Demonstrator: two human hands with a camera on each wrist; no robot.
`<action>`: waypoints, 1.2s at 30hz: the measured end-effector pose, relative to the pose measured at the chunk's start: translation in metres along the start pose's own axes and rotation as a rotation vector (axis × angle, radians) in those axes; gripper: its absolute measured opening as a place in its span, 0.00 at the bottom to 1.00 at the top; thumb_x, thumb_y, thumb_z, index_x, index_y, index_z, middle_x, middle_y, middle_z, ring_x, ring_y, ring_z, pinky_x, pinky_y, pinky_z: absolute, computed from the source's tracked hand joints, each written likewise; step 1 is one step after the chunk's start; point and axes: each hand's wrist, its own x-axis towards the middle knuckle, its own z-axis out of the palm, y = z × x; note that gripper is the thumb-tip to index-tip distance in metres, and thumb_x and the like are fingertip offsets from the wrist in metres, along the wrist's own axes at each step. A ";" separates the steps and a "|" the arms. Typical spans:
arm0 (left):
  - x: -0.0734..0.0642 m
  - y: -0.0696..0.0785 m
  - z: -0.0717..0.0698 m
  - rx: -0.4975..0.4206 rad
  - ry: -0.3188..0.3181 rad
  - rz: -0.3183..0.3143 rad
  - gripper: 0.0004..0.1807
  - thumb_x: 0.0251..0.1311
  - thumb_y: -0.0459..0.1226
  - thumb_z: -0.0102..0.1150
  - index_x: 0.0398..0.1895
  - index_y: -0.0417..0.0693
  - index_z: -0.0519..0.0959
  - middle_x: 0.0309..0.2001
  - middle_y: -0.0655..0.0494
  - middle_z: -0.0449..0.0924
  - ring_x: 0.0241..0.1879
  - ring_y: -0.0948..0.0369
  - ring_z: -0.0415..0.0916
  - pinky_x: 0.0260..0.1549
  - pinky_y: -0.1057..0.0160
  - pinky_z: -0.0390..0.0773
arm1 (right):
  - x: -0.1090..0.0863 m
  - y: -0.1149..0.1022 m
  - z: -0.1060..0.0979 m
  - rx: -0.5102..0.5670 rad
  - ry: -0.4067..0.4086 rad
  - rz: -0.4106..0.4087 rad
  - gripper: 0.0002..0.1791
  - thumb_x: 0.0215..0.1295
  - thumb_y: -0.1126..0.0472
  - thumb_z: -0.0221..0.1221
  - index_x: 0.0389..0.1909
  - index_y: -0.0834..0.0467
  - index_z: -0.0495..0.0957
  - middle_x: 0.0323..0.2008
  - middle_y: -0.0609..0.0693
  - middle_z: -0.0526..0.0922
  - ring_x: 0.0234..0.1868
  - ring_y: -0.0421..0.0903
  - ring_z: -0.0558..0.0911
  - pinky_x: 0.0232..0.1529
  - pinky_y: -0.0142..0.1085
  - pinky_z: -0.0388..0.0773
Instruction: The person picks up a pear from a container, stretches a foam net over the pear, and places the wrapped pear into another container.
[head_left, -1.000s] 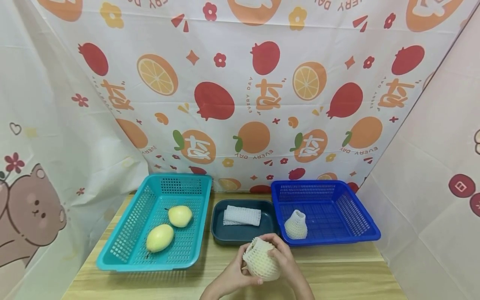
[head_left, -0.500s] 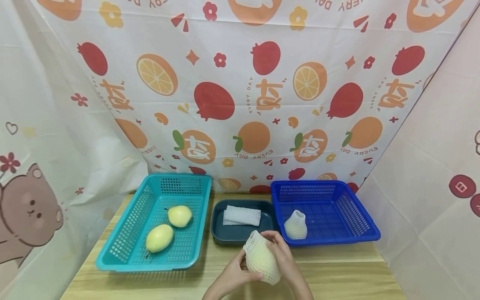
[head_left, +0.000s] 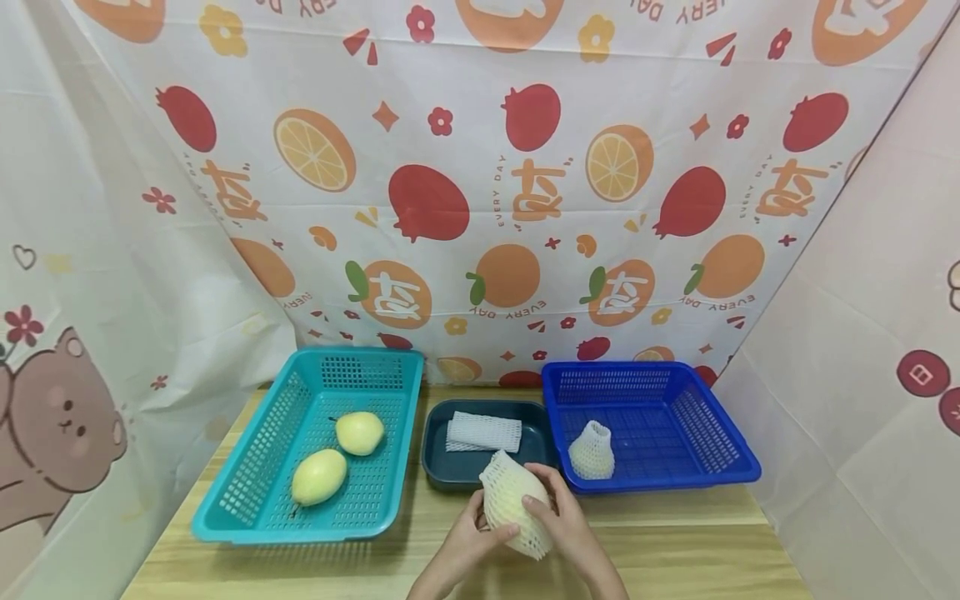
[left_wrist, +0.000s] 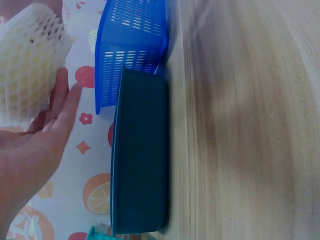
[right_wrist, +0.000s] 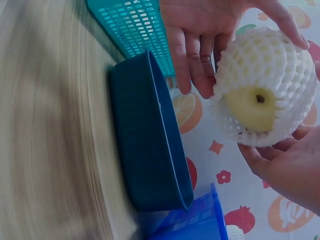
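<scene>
One netted pear (head_left: 510, 500): pale yellow inside a white foam sleeve (right_wrist: 250, 60), held tilted above the wooden table (head_left: 697, 558), on the near side of the dark tray (head_left: 536, 433); the right wrist view shows a bare patch with a small dark spot (the mesh leaves it uncovered).
Left hand (head_left: 467, 543): grasping the fruit from its left side, thumb across the near face.
Right hand (head_left: 568, 527): grasping the other side, thumb laid on the mesh.
Tray contents: folded white netting (head_left: 485, 432).
Blue basket (head_left: 667, 442): at right, with a wrapped fruit (head_left: 592, 457) upright near its front left corner.
Teal basket (head_left: 375, 508): at left, with two bare yellow pears (head_left: 318, 477), well apart from the hands.
Backdrop (head_left: 480, 92): white cloth printed with oranges, red fruit and flowers.
</scene>
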 end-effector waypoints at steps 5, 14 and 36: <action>0.000 0.001 0.001 0.027 0.024 -0.003 0.39 0.55 0.41 0.62 0.61 0.28 0.54 0.50 0.45 0.71 0.49 0.54 0.71 0.42 0.63 0.74 | 0.000 0.003 -0.001 -0.006 -0.001 0.017 0.25 0.67 0.61 0.52 0.61 0.66 0.61 0.55 0.61 0.68 0.52 0.49 0.69 0.48 0.34 0.69; -0.001 0.002 -0.001 0.022 -0.050 0.020 0.38 0.58 0.43 0.59 0.61 0.30 0.52 0.53 0.43 0.66 0.52 0.53 0.67 0.44 0.64 0.72 | 0.003 0.005 0.000 0.050 0.027 -0.020 0.22 0.68 0.65 0.48 0.59 0.72 0.61 0.53 0.66 0.70 0.48 0.41 0.72 0.47 0.31 0.70; 0.000 0.000 0.002 -0.036 0.005 0.049 0.45 0.52 0.37 0.65 0.64 0.34 0.45 0.55 0.41 0.63 0.49 0.53 0.67 0.42 0.64 0.73 | 0.001 0.005 0.000 0.120 -0.069 -0.024 0.22 0.69 0.65 0.42 0.61 0.72 0.59 0.57 0.67 0.65 0.53 0.41 0.69 0.52 0.30 0.65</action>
